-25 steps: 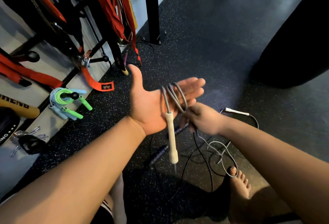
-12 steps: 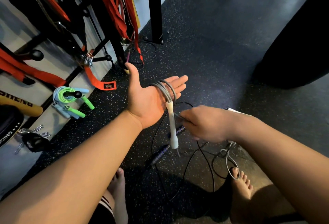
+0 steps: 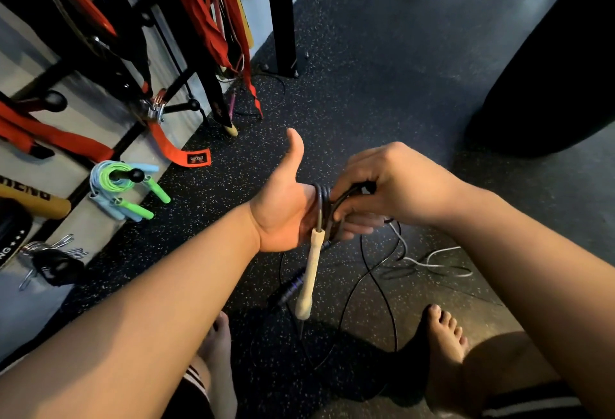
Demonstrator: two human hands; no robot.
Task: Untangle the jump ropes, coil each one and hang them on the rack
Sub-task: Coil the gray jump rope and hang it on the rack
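Note:
My left hand (image 3: 283, 209) is held out with the thumb up, and several loops of a grey jump rope (image 3: 322, 200) lie around its palm. The rope's pale wooden handle (image 3: 309, 277) hangs down from the loops. My right hand (image 3: 392, 185) covers the left fingers and pinches the grey rope against them. Below on the floor lie a tangled black rope (image 3: 376, 282) with a dark purple handle (image 3: 289, 287) and a white rope (image 3: 432, 260). Coiled green and light-blue ropes (image 3: 123, 189) hang on a peg of the rack (image 3: 179, 107) at left.
Red and orange straps (image 3: 206, 2) hang from the rack along the wall. A black post (image 3: 281, 12) stands at the floor's far edge. A large black bag (image 3: 559, 62) fills the right side. My bare feet (image 3: 442, 342) stand among the loose ropes.
My right hand has risen from below the left palm and closed over the left fingers, bringing another turn of grey rope. The left thumb has turned upward.

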